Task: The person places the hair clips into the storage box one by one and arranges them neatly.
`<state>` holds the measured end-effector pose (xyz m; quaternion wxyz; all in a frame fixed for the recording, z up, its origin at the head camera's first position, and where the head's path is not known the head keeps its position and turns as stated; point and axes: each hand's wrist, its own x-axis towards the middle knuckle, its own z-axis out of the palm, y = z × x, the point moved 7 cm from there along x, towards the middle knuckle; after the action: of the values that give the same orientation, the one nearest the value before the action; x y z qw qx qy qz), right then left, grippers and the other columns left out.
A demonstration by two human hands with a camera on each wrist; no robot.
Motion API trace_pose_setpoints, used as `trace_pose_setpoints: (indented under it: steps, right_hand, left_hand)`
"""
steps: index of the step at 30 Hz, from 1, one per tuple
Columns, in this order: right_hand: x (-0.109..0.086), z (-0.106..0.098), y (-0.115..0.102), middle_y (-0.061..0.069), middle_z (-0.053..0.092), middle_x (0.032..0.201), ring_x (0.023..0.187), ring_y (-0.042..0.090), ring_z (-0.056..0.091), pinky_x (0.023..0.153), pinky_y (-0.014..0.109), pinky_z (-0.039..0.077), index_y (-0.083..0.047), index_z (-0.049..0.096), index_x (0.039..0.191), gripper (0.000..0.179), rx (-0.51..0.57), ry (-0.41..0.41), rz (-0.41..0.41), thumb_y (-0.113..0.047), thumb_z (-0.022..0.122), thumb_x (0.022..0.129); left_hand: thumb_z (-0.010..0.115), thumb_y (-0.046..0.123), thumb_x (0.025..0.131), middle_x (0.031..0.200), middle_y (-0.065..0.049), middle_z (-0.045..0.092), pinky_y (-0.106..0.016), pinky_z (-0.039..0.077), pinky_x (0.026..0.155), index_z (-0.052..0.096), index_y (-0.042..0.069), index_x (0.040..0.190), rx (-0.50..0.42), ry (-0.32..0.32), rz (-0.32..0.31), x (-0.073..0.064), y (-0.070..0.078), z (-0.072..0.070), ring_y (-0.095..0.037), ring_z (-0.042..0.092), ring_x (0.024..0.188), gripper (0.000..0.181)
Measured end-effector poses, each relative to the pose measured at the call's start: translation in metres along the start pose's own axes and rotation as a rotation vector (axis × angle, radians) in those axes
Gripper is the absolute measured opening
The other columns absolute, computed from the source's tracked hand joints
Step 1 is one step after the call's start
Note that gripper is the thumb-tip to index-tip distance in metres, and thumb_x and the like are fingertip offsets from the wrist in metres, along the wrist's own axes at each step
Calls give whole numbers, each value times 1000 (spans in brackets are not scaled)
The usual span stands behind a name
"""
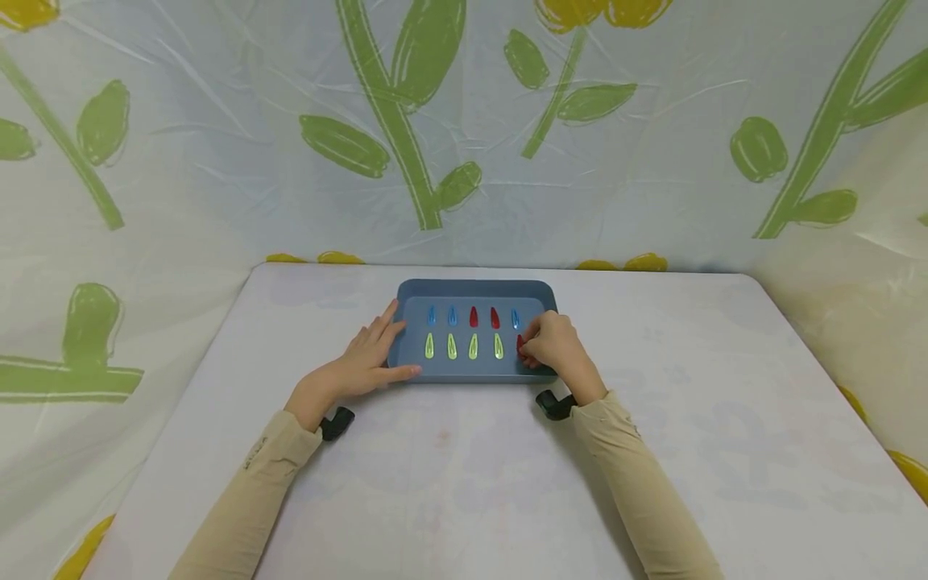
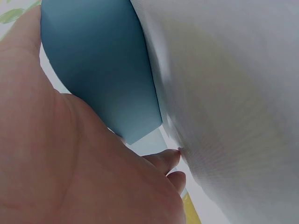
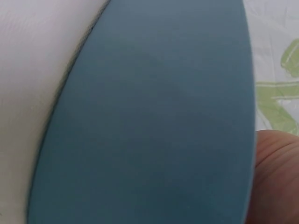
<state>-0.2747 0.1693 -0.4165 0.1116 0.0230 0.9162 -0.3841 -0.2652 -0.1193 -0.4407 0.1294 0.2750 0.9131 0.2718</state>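
A blue-grey tray (image 1: 464, 373) holds snap hair clips in two rows. The back row runs from two blue hair clips (image 1: 453, 316) through two red hair clips (image 1: 474, 316) to a blue hair clip (image 1: 515, 319) at the right. Several yellow-green hair clips (image 1: 474, 346) make up the front row. At that row's right end, my right hand (image 1: 558, 348) pinches a red hair clip (image 1: 519, 344), partly hidden by the fingers. My left hand (image 1: 358, 360) rests at the tray's left edge with fingers spread. In the right wrist view the tray wall hides the fingertips.
Under the tray is a table (image 1: 442, 483) with a white cover. A pale sheet printed with green leaves (image 1: 428, 48) hangs behind it. Dark wrist devices (image 1: 554, 405) sit below both wrists, close to the tray's front side.
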Motion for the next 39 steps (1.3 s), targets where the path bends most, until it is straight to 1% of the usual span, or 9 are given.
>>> trace_pose_setpoints:
  steps: [7,18,22,26,31,33,36,38,39]
  right_hand:
    - [0,-1,0,13,70,68,55,20,69,54,30,57,8,69,85,3,2,-5,-9,6,70,83]
    - [0,-1,-1,13,71,70,56,19,68,54,30,57,8,69,85,4,1,-11,-13,4,71,85]
    - [0,-4,-3,15,71,72,58,21,69,56,32,58,8,69,87,6,-7,-4,-19,2,71,85]
    - [-1,-12,-5,15,71,72,59,22,70,57,34,58,7,70,90,9,-21,25,-38,-2,69,87]
    - [-7,-24,-12,18,72,75,60,24,71,61,37,59,9,69,94,16,26,36,-107,-7,66,92]
    - [-11,-30,-17,18,71,76,62,24,71,61,36,59,8,69,94,19,38,48,-148,-10,66,93]
    - [-19,-44,-26,16,70,74,64,24,68,60,32,55,6,71,93,20,18,116,-226,-14,67,95]
    - [-24,-53,-33,14,70,75,67,24,66,61,33,53,3,72,92,19,-16,189,-297,-15,67,95]
    - [-27,-58,-36,14,71,77,69,25,66,62,35,53,2,72,92,17,-26,230,-338,-14,67,94]
  left_hand:
    - [58,58,94,164,-8,-18,-64,0,116,18,-2,156,13,4,-2,2,-2,1,-46,-3,148,95]
    - [58,57,95,164,-9,-18,-63,0,116,18,-2,156,12,0,-5,0,1,-1,-46,-3,148,94]
    - [58,57,95,164,-9,-18,-63,0,116,18,-1,156,6,1,-5,-1,1,-1,-46,-2,148,94]
    - [59,57,94,164,-9,-17,-63,0,116,18,-2,156,3,5,0,1,0,-1,-46,-2,148,94]
    - [58,58,95,165,-9,-17,-62,0,116,18,-2,156,-5,0,2,3,-1,2,-45,-2,148,94]
    - [56,60,94,164,-9,-18,-62,0,116,19,-2,156,-6,-6,0,3,-2,4,-45,-1,149,95]
    - [55,61,94,164,-9,-17,-63,0,116,19,-2,156,-5,-6,2,3,-1,3,-46,-1,148,96]
    - [56,61,94,164,-10,-17,-64,0,115,19,-2,156,-2,-2,3,1,-1,2,-48,-1,148,96]
    - [56,60,94,164,-10,-17,-64,0,115,19,-1,156,4,-3,-2,1,-2,1,-48,-1,148,96]
